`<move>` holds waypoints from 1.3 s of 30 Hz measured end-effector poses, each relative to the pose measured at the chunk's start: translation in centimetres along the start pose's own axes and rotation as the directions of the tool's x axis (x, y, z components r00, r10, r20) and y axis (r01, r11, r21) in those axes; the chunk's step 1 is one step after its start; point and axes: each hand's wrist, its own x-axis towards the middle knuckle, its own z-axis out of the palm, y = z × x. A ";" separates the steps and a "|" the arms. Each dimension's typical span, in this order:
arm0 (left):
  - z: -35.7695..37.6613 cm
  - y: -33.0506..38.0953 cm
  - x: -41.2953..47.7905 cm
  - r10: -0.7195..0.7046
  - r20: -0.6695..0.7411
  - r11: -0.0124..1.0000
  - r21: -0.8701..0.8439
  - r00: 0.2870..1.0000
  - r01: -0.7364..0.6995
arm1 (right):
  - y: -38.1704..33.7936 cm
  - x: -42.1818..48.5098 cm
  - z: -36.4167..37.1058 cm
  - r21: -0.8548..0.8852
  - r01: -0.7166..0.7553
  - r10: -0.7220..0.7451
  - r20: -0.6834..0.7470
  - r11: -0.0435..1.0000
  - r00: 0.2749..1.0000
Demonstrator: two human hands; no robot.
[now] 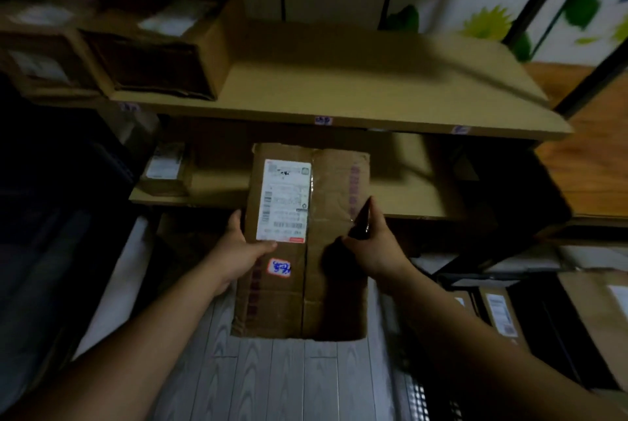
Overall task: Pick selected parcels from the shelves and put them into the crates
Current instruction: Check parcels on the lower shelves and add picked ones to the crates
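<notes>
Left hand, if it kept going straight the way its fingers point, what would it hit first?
The left hand grips the parcel by its left edge, fingers pointing forward along it. Going straight on, it would probably meet the front of the lower shelf first, though depth is hard to judge.

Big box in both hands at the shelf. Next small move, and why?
Probably pull the parcel closer to the body before carrying it off. It hangs over the floor by the shelf; the left hand grips its left edge, but the right hand also holds a dark device against the right edge, so that side looks weak.
</notes>
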 end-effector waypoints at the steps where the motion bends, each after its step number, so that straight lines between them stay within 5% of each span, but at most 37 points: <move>1: 0.3 0.3 -1.0 0.004 -0.015 1.000 -0.013 1.000 -0.004 | -0.4 -1.0 -0.7 -0.008 0.013 -0.013 0.013 1.000 1.000; 8: 0.1 1.7 -1.2 0.042 -0.094 0.998 -0.043 0.995 -0.047 | -0.7 -1.1 -0.3 -0.123 0.022 -0.028 -0.050 0.992 0.998; 15: -1.4 -0.4 6.1 0.014 0.114 0.997 0.073 0.993 -0.022 | 1.6 6.8 3.3 -0.036 0.072 -0.068 0.096 0.997 0.993; 20: -1.8 -1.1 11.2 0.206 0.139 0.948 0.215 0.969 -0.233 | 1.5 12.2 4.5 -0.238 0.162 -0.181 -0.057 0.958 0.982; 22: -2.2 -1.6 12.6 0.265 0.157 0.876 0.373 0.951 -0.306 | 1.0 13.0 4.0 -0.315 0.228 -0.243 -0.008 0.921 0.970; 25: -2.4 -2.8 14.2 0.327 0.141 0.792 0.499 0.934 -0.352 | 1.2 13.3 3.1 -0.654 0.375 -0.276 0.255 0.657 0.927; 28: -1.8 -2.4 15.9 0.463 0.047 0.683 0.618 0.885 -0.390 | 1.0 15.1 3.3 -0.820 0.393 -0.326 0.269 0.416 0.906; 32: -1.5 0.9 19.1 0.504 0.053 0.386 0.879 0.862 -0.280 | -1.1 17.9 5.7 -0.861 0.293 -0.311 0.168 0.416 0.936; 35: -2.2 2.1 19.8 0.418 0.067 0.397 0.884 0.906 -0.248 | -2.5 18.3 6.7 -0.893 0.192 -0.204 0.116 0.408 0.972; 39: -8.1 -1.2 19.8 0.325 -0.035 0.501 0.854 0.945 -0.141 | -2.9 17.3 8.8 -0.950 0.279 -0.345 0.217 0.142 0.913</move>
